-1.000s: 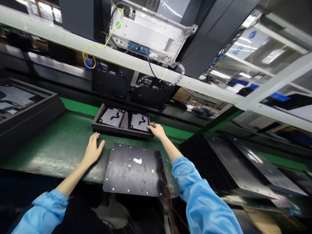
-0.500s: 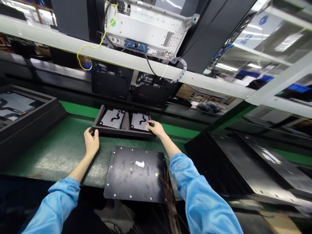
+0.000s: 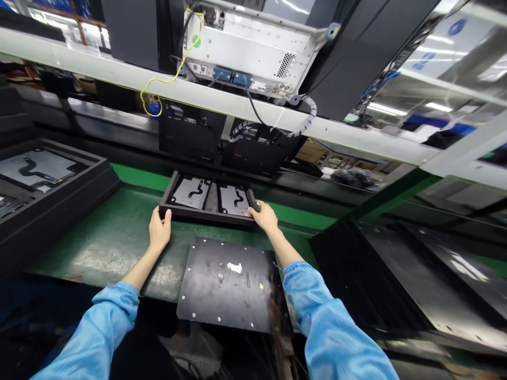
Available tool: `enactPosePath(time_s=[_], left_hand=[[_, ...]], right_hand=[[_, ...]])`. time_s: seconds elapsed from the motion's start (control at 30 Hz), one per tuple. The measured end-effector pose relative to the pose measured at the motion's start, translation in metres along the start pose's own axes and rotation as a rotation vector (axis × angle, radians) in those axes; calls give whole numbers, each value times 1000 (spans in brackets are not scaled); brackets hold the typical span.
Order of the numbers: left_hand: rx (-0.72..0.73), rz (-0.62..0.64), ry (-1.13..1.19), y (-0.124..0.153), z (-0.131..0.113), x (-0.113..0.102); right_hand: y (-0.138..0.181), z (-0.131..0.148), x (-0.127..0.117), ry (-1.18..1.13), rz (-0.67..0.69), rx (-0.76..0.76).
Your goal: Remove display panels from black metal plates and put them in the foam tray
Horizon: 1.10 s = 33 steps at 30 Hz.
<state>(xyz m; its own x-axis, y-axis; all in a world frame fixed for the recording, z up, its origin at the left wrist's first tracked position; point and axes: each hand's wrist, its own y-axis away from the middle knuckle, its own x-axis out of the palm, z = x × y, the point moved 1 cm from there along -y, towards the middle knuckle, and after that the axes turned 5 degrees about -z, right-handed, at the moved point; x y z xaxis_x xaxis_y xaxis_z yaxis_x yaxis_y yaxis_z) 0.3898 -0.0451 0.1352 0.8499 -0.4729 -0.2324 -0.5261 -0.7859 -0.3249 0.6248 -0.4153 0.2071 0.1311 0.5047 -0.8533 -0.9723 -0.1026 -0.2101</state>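
A shallow black tray point(image 3: 206, 212) lies on the green belt in front of me, holding two grey sheets with black cables. My left hand point(image 3: 159, 230) grips the tray's near left corner, fingers curled over the rim. At the near right corner, my right hand point(image 3: 264, 216) is closed on the rim. A flat black metal plate point(image 3: 227, 285) with small screw holes and a white sticker lies between my forearms, closer to me than the tray.
A larger black tray point(image 3: 59, 184) with grey sheets sits at the left on the green belt point(image 3: 114, 232). Dark panels point(image 3: 396, 285) lean at the right. Overhead, a white beam point(image 3: 245, 108) carries a metal equipment box point(image 3: 253, 53) with cables.
My left hand moved from the belt up to the tray's left corner and took hold. My right hand shifted from inside the tray to its right corner.
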Motion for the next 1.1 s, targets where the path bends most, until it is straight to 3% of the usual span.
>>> enactPosePath(time_s=[0.13, 0.4, 0.63, 1.1], left_hand=[[-25, 37, 7, -1, -2, -2], [38, 109, 58, 2, -1, -6], [48, 33, -31, -1, 10, 1], [105, -19, -278, -15, 10, 11]], right_hand=[[-3, -8, 4, 31, 100, 116], [11, -10, -7, 41, 219, 117], [45, -16, -15, 107, 249, 81], [25, 9, -16, 183, 207, 201]])
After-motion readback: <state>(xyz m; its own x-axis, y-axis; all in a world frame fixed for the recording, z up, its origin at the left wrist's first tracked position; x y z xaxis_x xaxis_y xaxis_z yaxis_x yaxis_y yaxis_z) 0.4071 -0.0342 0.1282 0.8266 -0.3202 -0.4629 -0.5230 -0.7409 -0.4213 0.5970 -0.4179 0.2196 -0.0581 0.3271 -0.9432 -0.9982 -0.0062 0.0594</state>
